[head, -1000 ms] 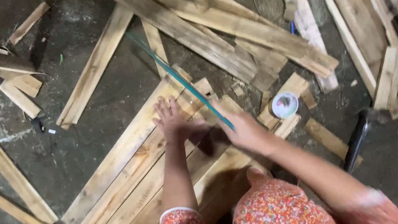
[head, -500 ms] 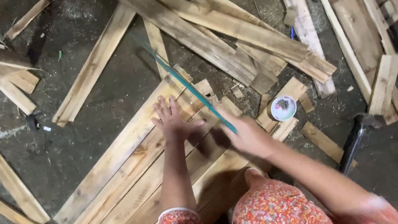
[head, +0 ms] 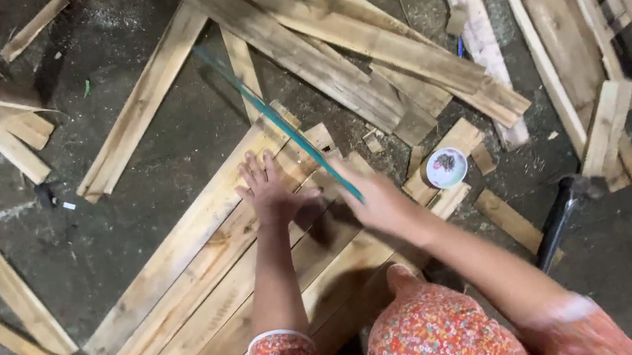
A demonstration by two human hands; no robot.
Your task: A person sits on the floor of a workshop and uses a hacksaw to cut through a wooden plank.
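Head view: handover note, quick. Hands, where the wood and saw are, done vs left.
Left hand: flat, fingers spread, pressing on the row of planks laid side by side on the concrete floor.
Right hand: gripping the green-bladed handsaw, blade angled up and left over the plank ends.
Nearby: small white dish on a plank to the right; hammer lying right of the right arm; loose boards scattered above.
Done: planks lined up. Whether a cut is started, cannot tell. Left: sawing not visibly finished.

Dim, flat light falls from above me; my left hand (head: 274, 195) casts a soft shadow on the planks (head: 210, 295). My right hand (head: 379, 202) and the green saw (head: 277, 122) blur.
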